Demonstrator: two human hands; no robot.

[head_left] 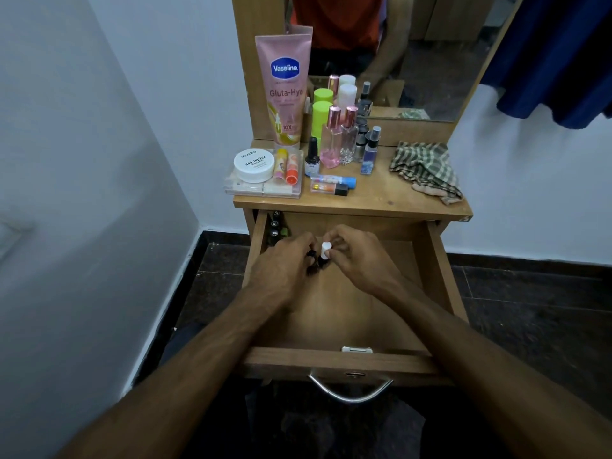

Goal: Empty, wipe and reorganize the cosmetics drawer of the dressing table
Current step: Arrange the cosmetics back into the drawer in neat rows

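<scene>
**Drawer stock, mid-sort: both hands on small bottles**

1. Drawer [334, 357]. Pulled open, front rail and metal handle [351, 392] nearest the person, below both wrists. The floor around the hands shows mostly bare wood.

2. Left hand [281, 263]. Over the drawer floor, fingers curled down around one or more small dark bottles [313, 265]; how many cannot be told, as the fingers cover them.

3. Right hand [356, 256]. Just beside the left hand, fingertips pinching a white-capped bottle [325, 251] that stands between the two hands, touching or nearly touching the dark ones.

4. Back-corner bottles [275, 226]. Beyond the left hand, in the drawer's far left corner, partly under the tabletop; dark caps, details too dim to read.

5. Tabletop [381, 200]. Beyond both hands, above the drawer. Past the left hand: clear box [265, 188], white jar [254, 164], tall pink tube [284, 91]. Past the gap between the hands: perfume bottles [339, 140] and two sticks lying flat. Past the right hand: checked cloth [424, 170].

Risks, as judged:
- The bottles are small, close-packed and round; lifting several at once could let one slip and crack on the wood.
- A loose cap would leak polish onto the floor of the drawer.
- The back-corner bottles sit in shadow and could be missed.
- The tube leans upright by the mirror; a nudge while setting bottles down would topple the perfume row.
</scene>
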